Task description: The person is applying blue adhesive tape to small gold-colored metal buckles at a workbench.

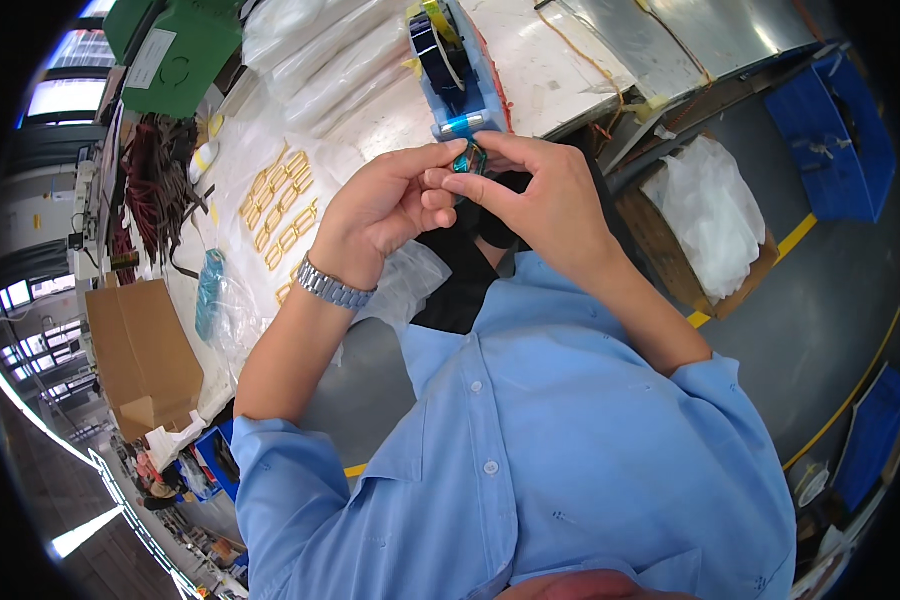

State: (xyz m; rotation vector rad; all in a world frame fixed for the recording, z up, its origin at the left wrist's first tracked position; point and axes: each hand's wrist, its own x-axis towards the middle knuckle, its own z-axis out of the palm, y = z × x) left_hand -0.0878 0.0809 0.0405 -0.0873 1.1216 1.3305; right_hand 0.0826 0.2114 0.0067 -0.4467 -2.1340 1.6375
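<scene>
Both hands meet in front of my chest, just below a blue tape dispenser [490,85] with dark blue tape on its roll. Between their fingertips is a small piece with shiny teal film on it [467,160]; its exact kind is hidden by the fingers. My left hand [390,200], below a metal wristwatch, pinches it from the left with the other fingers curled. From the other side, my right hand [545,190] grips it between thumb and forefinger. Gold-coloured oblong buckle frames [280,195] lie in rows on a plastic sheet left of my left hand.
Clear plastic rolls [320,55] lie on the far bench. A teal-wrapped bundle [210,295] and a cardboard box [145,350] are at left, with a green bin [185,60] behind. At right, a carton [660,220] holds white plastic, near a blue bin [835,140].
</scene>
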